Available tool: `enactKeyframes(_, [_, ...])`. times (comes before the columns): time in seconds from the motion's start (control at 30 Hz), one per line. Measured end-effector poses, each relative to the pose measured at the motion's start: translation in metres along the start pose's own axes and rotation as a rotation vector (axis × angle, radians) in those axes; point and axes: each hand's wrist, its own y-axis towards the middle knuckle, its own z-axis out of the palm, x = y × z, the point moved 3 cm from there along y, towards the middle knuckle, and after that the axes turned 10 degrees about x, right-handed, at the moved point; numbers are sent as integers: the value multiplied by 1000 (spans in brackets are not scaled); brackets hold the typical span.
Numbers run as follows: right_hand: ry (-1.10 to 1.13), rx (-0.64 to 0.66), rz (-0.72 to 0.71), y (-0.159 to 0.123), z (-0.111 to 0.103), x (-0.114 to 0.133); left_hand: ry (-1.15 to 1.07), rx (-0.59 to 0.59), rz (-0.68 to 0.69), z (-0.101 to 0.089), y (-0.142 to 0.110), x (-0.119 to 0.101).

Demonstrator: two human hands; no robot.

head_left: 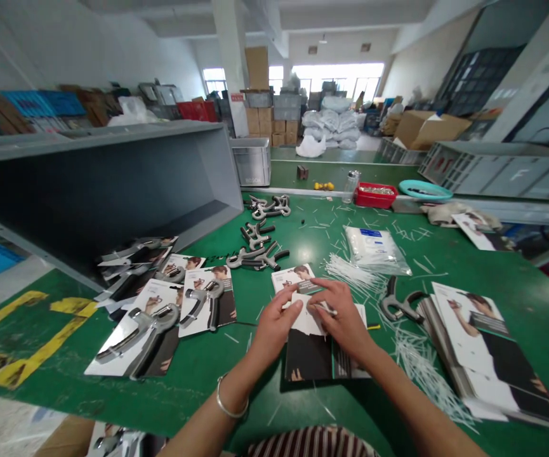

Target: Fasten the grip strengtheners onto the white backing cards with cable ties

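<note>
In front of me on the green table, a printed cardboard card (308, 355) lies with its folded top part raised between my hands. My left hand (277, 320) grips the card's left side, its thumb pressed on the white surface. My right hand (343, 317) is at the right side, thumb and fingers pinched together against the card. Whatever sits in that pinch is too small to make out. Right of my hands lies a hand grip strengthener (400, 303), beside a stack of the same cards (486, 349).
White cable ties (353, 273) lie scattered, with a bag of them (377, 249) behind. On the left, hand grips on cards (207, 298) lie before a tipped grey crate (160, 171). A red tray (376, 195) and a turquoise basin (425, 190) stand at the back.
</note>
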Motion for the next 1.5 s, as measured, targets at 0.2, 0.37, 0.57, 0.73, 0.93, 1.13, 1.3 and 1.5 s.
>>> enactKeyframes(0.2, [449,261,206,35,3,-26,-128,120,-94,-23,14,10])
enactKeyframes(0.37, [594,371,260,60,20,-40,-10,113,-9,-37,24,30])
enactKeyframes(0.57, [577,383,338,79,39,-66,549,94,-47,-64,18,42])
enactKeyframes(0.73, [716,460,339,86,50,-86,484,453,69,-63,9,36])
enactKeyframes(0.93, [826,512,335,87,47,-92,682,143,148,-61,28,35])
enactKeyframes(1.13, [756,432,262,77,41,-89,580,105,49,-47,42,42])
enactKeyframes(1.3, [749,422,197,70,42,-87,503,161,87,-42,37,38])
enactKeyframes(1.5, [642,428,166,70,38,-78,461,136,54,-49,31,37])
